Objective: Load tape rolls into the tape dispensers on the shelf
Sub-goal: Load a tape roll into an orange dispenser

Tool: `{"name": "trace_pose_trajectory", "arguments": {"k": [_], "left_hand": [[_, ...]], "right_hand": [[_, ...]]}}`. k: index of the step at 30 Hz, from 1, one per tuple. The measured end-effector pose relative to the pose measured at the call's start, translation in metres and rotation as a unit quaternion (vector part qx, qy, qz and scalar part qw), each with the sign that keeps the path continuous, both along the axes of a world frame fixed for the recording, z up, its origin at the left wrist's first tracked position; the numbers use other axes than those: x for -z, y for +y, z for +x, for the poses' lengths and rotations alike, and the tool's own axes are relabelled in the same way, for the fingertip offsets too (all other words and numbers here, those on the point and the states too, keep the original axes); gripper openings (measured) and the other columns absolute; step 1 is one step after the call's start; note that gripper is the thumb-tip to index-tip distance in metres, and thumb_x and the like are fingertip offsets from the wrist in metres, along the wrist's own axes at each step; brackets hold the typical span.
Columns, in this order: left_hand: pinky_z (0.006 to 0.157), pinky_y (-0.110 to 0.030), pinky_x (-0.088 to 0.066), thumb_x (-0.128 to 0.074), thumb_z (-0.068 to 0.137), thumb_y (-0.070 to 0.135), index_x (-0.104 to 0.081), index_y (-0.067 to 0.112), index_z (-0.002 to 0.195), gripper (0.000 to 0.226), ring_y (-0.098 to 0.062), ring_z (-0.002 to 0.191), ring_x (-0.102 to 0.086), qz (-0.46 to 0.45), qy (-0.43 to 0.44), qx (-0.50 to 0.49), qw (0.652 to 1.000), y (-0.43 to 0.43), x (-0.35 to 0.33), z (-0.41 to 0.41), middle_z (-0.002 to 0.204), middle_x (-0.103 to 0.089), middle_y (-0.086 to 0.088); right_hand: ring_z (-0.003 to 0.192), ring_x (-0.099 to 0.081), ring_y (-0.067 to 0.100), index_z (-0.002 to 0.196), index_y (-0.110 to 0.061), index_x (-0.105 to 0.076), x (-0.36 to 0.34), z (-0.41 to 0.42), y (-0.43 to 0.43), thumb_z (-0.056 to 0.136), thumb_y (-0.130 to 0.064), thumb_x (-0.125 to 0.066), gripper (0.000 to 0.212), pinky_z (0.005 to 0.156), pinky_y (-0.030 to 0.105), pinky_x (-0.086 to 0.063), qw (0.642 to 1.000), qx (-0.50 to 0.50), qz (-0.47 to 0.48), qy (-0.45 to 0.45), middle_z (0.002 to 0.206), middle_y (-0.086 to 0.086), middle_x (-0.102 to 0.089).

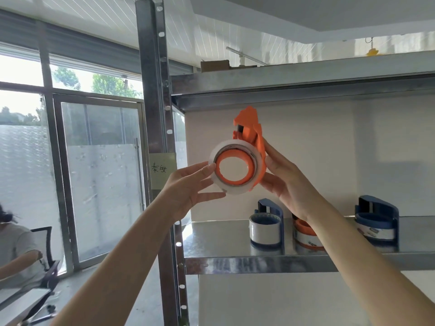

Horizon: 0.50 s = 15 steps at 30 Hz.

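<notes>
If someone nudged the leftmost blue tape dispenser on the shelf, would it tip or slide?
The blue dispenser sits on its flat side, so it probably stays upright. The metal shelf looks smooth and shiny, so sliding seems likelier. It looks plastic, likely light.

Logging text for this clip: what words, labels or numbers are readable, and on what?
"泰安", handwritten on the paper note on the shelf post.
Print on the shelved orange dispenser's roll: too blurred to read.
Label on the right blue dispenser's roll: too small to read.
Held orange dispenser and its tape roll: no text visible.
</notes>
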<state>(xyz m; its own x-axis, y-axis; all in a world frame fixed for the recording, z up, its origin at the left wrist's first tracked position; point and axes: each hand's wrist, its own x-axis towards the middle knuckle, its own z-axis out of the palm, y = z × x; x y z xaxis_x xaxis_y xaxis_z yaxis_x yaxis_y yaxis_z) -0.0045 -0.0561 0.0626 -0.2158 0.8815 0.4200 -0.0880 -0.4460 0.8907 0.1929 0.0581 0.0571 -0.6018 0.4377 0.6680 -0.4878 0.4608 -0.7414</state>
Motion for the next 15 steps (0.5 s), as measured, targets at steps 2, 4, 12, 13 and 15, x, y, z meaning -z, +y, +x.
{"name": "trace_pose_trajectory", "arguments": {"k": [2, 4, 12, 13, 15], "left_hand": [[0.069, -0.046, -0.058, -0.069, 0.076, 0.02, -0.065, -0.004, 0.113, 0.045, -0.034, 0.106, -0.065, -0.015, -0.003, -0.029, 0.999, 0.002, 0.009, -0.003, 0.11, -0.069, -0.018], [0.068, -0.045, -0.058, -0.07, 0.078, 0.023, -0.066, -0.002, 0.112, 0.043, -0.031, 0.099, -0.067, -0.021, -0.003, -0.06, 0.998, 0.004, 0.02, -0.005, 0.106, -0.07, -0.015], [0.064, -0.05, -0.059, -0.059, 0.091, 0.029, -0.062, 0.006, 0.114, 0.033, -0.043, 0.106, -0.062, -0.08, 0.002, -0.152, 0.985, 0.021, 0.053, -0.004, 0.12, -0.057, -0.03], [0.067, -0.051, -0.059, -0.054, 0.095, 0.029, -0.063, 0.008, 0.115, 0.031, -0.041, 0.107, -0.062, -0.089, 0.007, -0.158, 0.983, 0.023, 0.056, -0.006, 0.123, -0.057, -0.026], [0.077, -0.05, -0.057, -0.046, 0.099, 0.027, -0.062, 0.011, 0.12, 0.031, -0.037, 0.111, -0.06, -0.115, 0.002, -0.162, 0.98, 0.027, 0.061, -0.008, 0.128, -0.056, -0.02]], "right_hand": [[0.123, -0.057, 0.021, 0.143, -0.027, -0.042, 0.01, -0.009, 0.005, 0.101, -0.026, -0.04, 0.042, 0.109, 0.044, -0.04, 1.0, -0.004, -0.029, -0.008, 0.134, 0.001, -0.059], [0.123, -0.056, 0.02, 0.14, -0.027, -0.046, 0.022, -0.017, 0.01, 0.101, -0.031, -0.04, 0.04, 0.109, 0.044, -0.039, 0.998, -0.006, -0.051, -0.021, 0.133, -0.001, -0.059], [0.108, -0.066, 0.021, 0.128, -0.027, -0.059, 0.067, -0.046, 0.032, 0.1, -0.037, -0.042, 0.035, 0.106, 0.038, -0.043, 0.976, 0.004, -0.207, -0.066, 0.122, 0.004, -0.067], [0.105, -0.067, 0.02, 0.123, -0.024, -0.062, 0.07, -0.049, 0.032, 0.101, -0.036, -0.041, 0.033, 0.106, 0.038, -0.043, 0.972, 0.011, -0.226, -0.066, 0.117, 0.003, -0.07], [0.104, -0.066, 0.02, 0.114, -0.02, -0.065, 0.076, -0.054, 0.032, 0.101, -0.036, -0.041, 0.032, 0.107, 0.04, -0.042, 0.965, 0.026, -0.249, -0.076, 0.108, 0.003, -0.071]]}}
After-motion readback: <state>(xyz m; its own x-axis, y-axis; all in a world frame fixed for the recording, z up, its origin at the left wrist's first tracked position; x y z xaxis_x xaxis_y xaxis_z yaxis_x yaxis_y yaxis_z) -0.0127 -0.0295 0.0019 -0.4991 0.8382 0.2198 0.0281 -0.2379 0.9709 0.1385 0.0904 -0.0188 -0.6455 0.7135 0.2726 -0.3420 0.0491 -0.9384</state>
